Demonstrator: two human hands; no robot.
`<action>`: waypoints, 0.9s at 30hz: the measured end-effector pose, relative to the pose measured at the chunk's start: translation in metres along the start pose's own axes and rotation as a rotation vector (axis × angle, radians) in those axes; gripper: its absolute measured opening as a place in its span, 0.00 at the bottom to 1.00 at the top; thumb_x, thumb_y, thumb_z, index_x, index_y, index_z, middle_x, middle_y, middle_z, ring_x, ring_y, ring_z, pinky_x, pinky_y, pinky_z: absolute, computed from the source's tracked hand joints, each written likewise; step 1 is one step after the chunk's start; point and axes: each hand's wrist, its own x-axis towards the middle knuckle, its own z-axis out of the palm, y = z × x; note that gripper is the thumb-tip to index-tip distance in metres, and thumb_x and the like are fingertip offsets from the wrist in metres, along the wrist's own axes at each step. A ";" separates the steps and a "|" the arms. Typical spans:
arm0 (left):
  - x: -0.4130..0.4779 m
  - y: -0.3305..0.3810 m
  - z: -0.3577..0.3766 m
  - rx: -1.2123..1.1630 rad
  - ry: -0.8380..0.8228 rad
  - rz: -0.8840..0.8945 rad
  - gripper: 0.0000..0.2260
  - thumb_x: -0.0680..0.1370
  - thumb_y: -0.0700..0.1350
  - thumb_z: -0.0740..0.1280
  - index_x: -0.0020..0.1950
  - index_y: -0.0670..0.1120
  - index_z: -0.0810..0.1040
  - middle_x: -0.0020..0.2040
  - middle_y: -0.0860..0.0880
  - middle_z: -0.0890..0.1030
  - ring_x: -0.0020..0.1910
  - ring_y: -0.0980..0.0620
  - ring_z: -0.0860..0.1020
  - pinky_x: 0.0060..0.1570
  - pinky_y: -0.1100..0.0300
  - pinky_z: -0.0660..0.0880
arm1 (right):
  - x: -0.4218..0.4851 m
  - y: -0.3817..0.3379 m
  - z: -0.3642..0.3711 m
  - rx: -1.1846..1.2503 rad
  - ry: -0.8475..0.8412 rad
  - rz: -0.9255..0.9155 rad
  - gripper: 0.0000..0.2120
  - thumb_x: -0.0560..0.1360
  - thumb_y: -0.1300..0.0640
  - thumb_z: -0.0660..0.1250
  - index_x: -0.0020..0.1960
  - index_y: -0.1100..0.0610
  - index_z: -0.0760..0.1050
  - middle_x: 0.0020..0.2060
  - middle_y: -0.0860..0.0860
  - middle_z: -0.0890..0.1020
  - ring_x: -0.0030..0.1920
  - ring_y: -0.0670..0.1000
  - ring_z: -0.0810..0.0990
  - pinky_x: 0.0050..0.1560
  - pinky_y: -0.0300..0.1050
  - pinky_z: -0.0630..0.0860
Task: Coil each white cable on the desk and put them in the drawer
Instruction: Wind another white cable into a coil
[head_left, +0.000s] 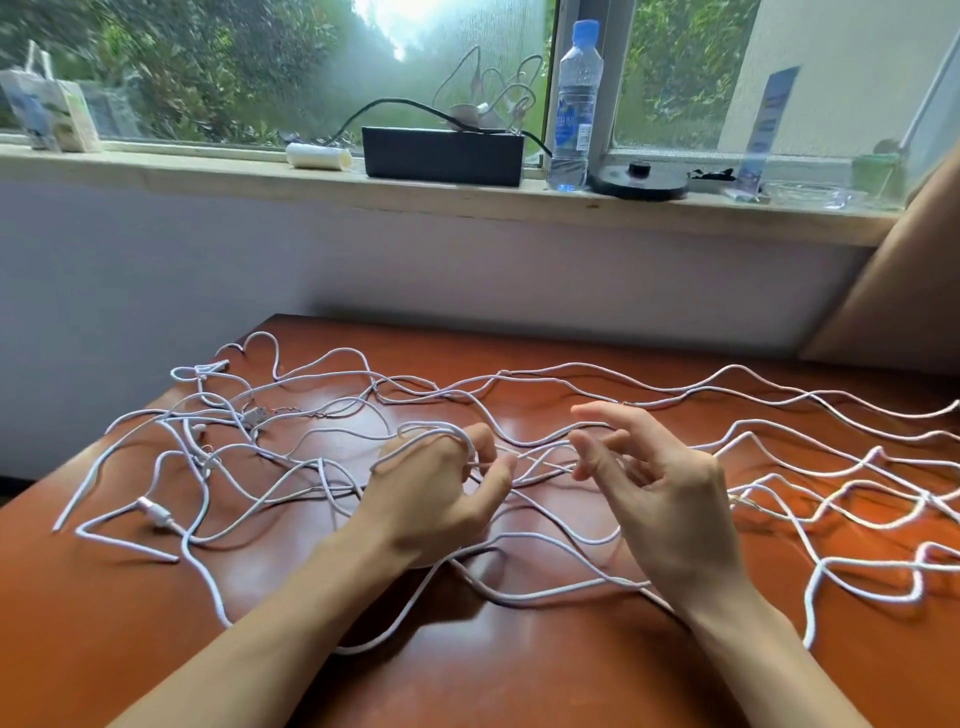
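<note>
Left grip (441, 483) curls around a strand of the white cables (156, 512), with one loop draped over its knuckles. Right grip (649, 483), just beside the left grip, hovers with fingers loosely spread, holding nothing. The cables sprawl tangled across the bench (519, 675) around the left grip.

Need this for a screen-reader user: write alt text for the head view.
A left hand grips a loop from white cables tangled across a desk; the right hand hovers beside it, fingers loosely curled. A water bottle and black box stand on the windowsill.
</note>
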 end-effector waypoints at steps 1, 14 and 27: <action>0.000 0.001 0.000 -0.008 -0.011 0.001 0.19 0.75 0.68 0.55 0.45 0.54 0.73 0.38 0.52 0.81 0.44 0.55 0.81 0.48 0.57 0.75 | 0.000 -0.001 -0.001 -0.002 0.014 0.004 0.11 0.77 0.52 0.72 0.59 0.49 0.81 0.37 0.43 0.84 0.36 0.44 0.85 0.37 0.48 0.80; 0.000 0.002 -0.001 -0.076 -0.066 -0.031 0.22 0.78 0.66 0.51 0.36 0.50 0.67 0.28 0.50 0.69 0.31 0.54 0.69 0.34 0.55 0.63 | 0.001 -0.001 0.000 0.042 -0.097 0.057 0.13 0.78 0.57 0.62 0.58 0.45 0.80 0.41 0.43 0.85 0.41 0.46 0.83 0.40 0.31 0.71; 0.003 0.009 -0.005 -1.196 -0.388 -0.081 0.25 0.74 0.62 0.54 0.27 0.45 0.69 0.24 0.48 0.64 0.27 0.50 0.58 0.29 0.56 0.53 | 0.000 0.003 0.004 -0.033 -0.074 0.078 0.07 0.80 0.53 0.67 0.55 0.47 0.82 0.31 0.44 0.80 0.28 0.42 0.76 0.33 0.29 0.65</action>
